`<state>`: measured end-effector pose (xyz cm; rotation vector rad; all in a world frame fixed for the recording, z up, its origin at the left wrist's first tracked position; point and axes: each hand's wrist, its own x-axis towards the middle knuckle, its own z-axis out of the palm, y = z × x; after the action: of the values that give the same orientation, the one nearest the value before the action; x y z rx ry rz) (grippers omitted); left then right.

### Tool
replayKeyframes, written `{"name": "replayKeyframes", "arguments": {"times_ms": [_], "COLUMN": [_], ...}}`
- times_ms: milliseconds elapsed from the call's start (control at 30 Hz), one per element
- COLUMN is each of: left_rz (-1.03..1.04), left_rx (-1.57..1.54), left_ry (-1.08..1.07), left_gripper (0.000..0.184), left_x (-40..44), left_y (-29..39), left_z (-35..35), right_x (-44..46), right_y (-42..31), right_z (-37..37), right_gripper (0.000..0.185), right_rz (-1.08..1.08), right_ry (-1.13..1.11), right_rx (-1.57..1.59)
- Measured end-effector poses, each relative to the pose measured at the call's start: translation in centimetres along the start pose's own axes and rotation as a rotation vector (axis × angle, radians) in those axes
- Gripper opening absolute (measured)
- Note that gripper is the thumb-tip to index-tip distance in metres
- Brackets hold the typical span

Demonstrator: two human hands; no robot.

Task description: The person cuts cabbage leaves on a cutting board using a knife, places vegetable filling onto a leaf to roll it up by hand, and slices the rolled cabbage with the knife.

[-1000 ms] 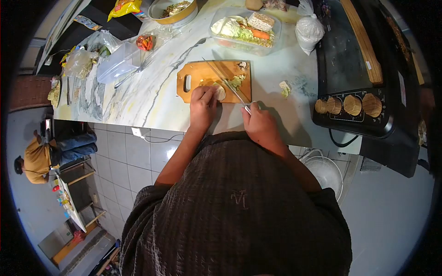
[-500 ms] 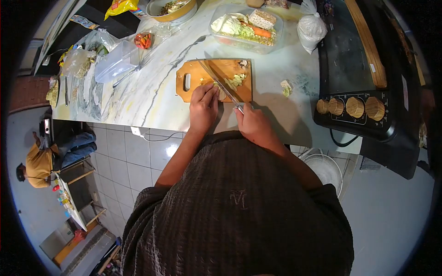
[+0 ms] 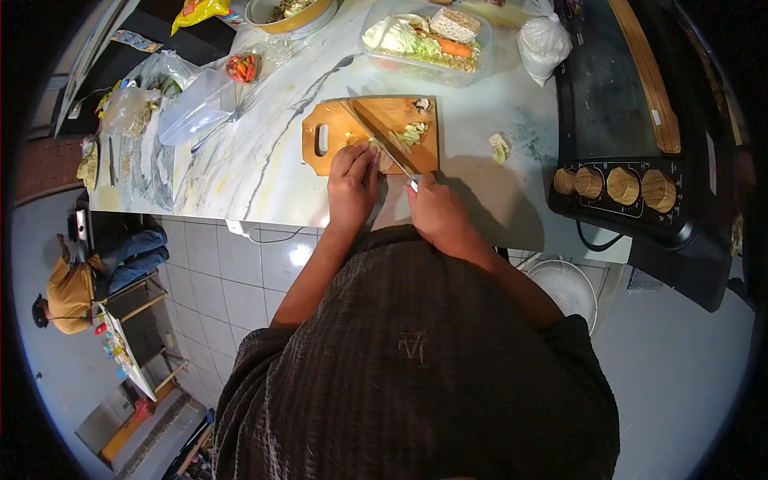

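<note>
A wooden cutting board (image 3: pixel 392 110) lies on the marble-patterned counter in front of me. My right hand (image 3: pixel 438 210) grips the handle of a kitchen knife (image 3: pixel 379 136), whose long blade slants up and left across the board. Left of the blade, my left hand (image 3: pixel 350 186) has its fingers bent and pressed together on a small pale vegetable piece, mostly hidden beneath them. Pale green chopped pieces (image 3: pixel 411 134) lie right of the blade. A small whitish-brown piece (image 3: pixel 422 105) sits in the board's far right corner.
Beyond the board stands a clear tub (image 3: pixel 454 77) with cabbage, a carrot and a tempeh-like block. A black stove (image 3: pixel 624 218) is on the right, near a tied bag (image 3: pixel 544 46). Leftward are a plastic container (image 3: pixel 196 112), a fork and red chillies (image 3: pixel 242 67). Another person (image 3: pixel 70 292) sits far left.
The whole view has shifted slightly. The chopped pieces right of the blade look a little more spread out. Both hands keep nearly the same place on the board.
</note>
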<state>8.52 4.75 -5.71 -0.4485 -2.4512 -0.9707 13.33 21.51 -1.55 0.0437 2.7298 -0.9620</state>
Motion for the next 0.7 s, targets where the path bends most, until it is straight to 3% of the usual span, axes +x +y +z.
{"name": "replayKeyframes", "arguments": {"times_ms": [700], "left_rz": [-0.02], "left_rx": [0.007], "left_ry": [0.0], "left_gripper": [0.015], "left_x": [0.0], "left_y": [0.4], "left_z": [-0.3], "right_x": [2.3], "right_y": [-0.3], "right_z": [0.0], "right_gripper": [0.036], "right_rz": [0.037], "right_ry": [-0.122], "right_rx": [-0.105]}}
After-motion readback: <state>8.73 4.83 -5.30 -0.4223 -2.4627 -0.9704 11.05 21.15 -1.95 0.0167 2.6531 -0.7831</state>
